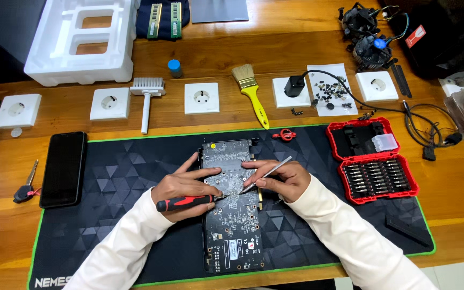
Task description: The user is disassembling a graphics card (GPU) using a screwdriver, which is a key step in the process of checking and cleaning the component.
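A dark circuit board [232, 225] lies lengthwise on the black desk mat [119, 215]. My left hand [183, 189] grips a red-and-black screwdriver [185, 203] held sideways, its tip touching the middle of the board. My right hand [283, 180] holds thin silver tweezers [267, 174], their points resting on the board close to the screwdriver tip. Both hands sit over the board's upper half.
A red screwdriver-bit case [372, 161] lies open at the mat's right. A black phone [64, 169] and a key [25, 190] lie left. Behind the mat are white sockets, a yellow brush [251, 91], a white brush [146, 99], loose screws on paper [331, 91], a foam tray [84, 40] and cooler fans [369, 35].
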